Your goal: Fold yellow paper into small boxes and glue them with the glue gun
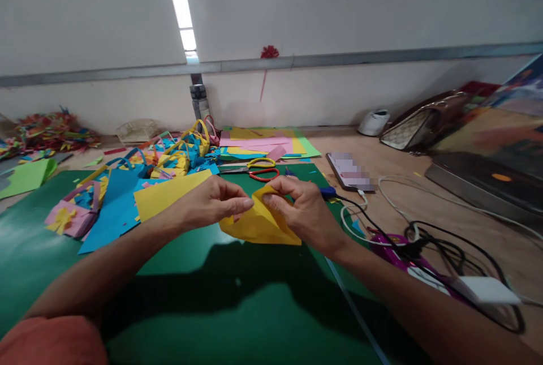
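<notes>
Between my hands, a piece of yellow paper (258, 228) is bent and held up just above the green mat (190, 303). My left hand (216, 201) pinches its upper left side between thumb and fingers. At the upper right, my right hand (303, 206) grips a folded edge of the same piece. Behind my left hand lies a flat yellow sheet (163, 198), overlapping blue paper (112, 206). Scissors (263, 171) with red and yellow handles rest just beyond my hands. A blue-handled tool (327, 192) on a black cord is partly hidden behind my right hand.
Small paper baskets (76, 215) and colored scraps crowd the left. A stack of colored sheets (271, 141) lies at the back. On the right are a phone (350, 171), a purple power strip (388, 243), tangled cords (445, 246), a handbag (424, 119) and a dark case (483, 184).
</notes>
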`<state>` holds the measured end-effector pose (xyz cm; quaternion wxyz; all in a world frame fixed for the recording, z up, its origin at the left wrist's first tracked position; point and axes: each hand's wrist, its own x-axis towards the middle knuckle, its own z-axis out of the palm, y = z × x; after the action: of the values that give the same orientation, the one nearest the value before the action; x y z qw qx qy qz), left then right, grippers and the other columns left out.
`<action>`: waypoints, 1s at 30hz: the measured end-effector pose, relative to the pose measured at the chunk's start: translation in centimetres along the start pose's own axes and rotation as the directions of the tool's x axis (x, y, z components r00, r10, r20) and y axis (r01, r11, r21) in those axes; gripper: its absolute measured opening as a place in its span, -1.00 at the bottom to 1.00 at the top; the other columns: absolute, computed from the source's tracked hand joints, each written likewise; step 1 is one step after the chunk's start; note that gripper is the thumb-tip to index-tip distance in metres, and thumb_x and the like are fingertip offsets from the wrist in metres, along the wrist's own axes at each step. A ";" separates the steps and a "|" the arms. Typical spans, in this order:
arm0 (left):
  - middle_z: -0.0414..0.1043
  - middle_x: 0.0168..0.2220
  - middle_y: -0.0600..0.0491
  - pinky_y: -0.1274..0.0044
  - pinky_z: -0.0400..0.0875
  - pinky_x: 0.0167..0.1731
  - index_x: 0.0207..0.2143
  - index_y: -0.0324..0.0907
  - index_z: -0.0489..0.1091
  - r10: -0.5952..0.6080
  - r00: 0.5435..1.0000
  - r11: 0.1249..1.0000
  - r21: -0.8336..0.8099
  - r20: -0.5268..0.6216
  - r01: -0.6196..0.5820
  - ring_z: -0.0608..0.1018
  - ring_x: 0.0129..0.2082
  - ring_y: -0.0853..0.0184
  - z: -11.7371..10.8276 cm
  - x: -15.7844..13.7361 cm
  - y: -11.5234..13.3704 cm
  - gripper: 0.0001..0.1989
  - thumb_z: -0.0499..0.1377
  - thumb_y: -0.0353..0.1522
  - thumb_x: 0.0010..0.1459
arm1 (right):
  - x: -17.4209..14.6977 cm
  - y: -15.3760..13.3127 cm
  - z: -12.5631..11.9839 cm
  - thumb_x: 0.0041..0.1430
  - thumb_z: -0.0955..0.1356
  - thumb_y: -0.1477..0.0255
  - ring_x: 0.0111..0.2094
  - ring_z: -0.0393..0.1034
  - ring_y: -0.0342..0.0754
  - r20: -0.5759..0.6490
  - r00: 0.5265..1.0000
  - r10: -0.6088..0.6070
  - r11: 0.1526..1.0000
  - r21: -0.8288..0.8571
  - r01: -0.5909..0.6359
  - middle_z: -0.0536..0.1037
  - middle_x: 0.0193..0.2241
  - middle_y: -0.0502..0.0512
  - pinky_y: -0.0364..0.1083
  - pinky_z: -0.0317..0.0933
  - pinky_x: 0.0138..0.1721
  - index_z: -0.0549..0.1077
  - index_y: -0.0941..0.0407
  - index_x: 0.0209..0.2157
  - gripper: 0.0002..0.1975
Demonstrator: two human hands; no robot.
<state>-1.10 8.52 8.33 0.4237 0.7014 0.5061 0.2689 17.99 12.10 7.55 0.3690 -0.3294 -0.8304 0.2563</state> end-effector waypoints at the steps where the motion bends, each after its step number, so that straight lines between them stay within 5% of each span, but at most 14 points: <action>1: 0.16 -0.67 0.17 0.65 -0.01 -0.66 -0.55 -0.28 0.37 -0.011 0.999 1.000 -0.025 0.034 0.012 0.14 -0.66 0.54 0.1 0.2 -0.1 -0.60 0.08 -0.11 0.07 | 0.0 0.0 0.0 0.06 0.26 0.48 -0.42 0.25 -0.13 -0.001 1.000 -0.011 1.000 -0.017 0.011 0.46 -0.55 -0.05 -0.09 0.10 -0.29 0.39 0.11 -0.53 -0.87; 10: 0.14 -0.64 0.20 0.65 0.00 -0.63 -0.50 -0.25 0.39 -0.046 0.998 0.999 -0.016 0.039 0.046 0.14 -0.62 0.53 0.4 -0.2 0.2 -0.74 0.11 -0.22 0.04 | -0.3 0.3 0.2 0.07 0.27 0.47 -0.47 0.25 -0.15 -0.009 0.994 -0.107 0.988 -0.116 0.106 0.46 -0.57 -0.09 -0.02 0.04 -0.15 0.38 0.09 -0.53 -0.86; 15: 0.14 -0.64 0.18 0.64 -0.01 -0.65 -0.52 -0.27 0.39 -0.070 0.994 0.982 -0.168 0.085 0.083 0.14 -0.63 0.53 0.7 -0.1 0.0 -0.68 0.14 -0.16 0.01 | -0.4 0.5 0.6 0.08 0.26 0.48 -0.49 0.28 -0.17 -0.003 0.982 -0.189 0.969 -0.164 0.186 0.49 -0.54 -0.10 0.06 -0.07 -0.03 0.38 0.09 -0.49 -0.89; 20: 0.15 -0.69 0.20 0.65 -0.03 -0.67 -0.60 -0.27 0.37 -0.052 0.999 0.974 -0.220 -0.011 0.048 0.12 -0.67 0.56 1.2 -0.2 0.4 -0.70 0.18 -0.20 -0.03 | -0.6 0.1 0.4 0.10 0.27 0.48 -0.30 0.38 -0.08 -0.100 0.962 -0.254 0.954 -0.186 0.233 0.54 -0.35 0.01 0.05 -0.02 -0.02 0.38 0.08 -0.32 -0.91; 24: 0.24 -0.66 0.18 0.66 0.11 -0.59 -0.63 -0.25 0.37 0.022 0.979 0.969 -0.238 -0.203 -0.070 0.22 -0.62 0.53 1.2 0.0 0.7 -0.73 0.17 -0.24 -0.02 | -0.4 -0.2 -0.5 0.11 0.28 0.43 -0.12 0.33 0.01 -0.227 0.915 -0.333 0.928 -0.251 0.276 0.50 -0.22 0.10 0.03 0.11 -0.09 0.36 0.06 -0.19 -0.82; 30: 0.31 -0.62 0.17 0.63 0.20 -0.51 -0.62 -0.25 0.37 -0.014 0.949 0.918 -0.379 -0.316 -0.113 0.31 -0.57 0.51 1.2 0.7 0.0 -0.77 0.21 -0.25 -0.08 | -0.3 0.4 -0.5 0.12 0.27 0.49 -0.21 0.37 -0.02 -0.134 0.898 -0.419 0.865 -0.358 0.351 0.50 -0.33 0.08 0.08 0.03 -0.04 0.39 0.07 -0.34 -0.91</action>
<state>0.14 8.83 7.72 0.4631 0.5636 0.4844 0.4830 18.66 12.20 7.42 0.4379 -0.2371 -0.8672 0.0012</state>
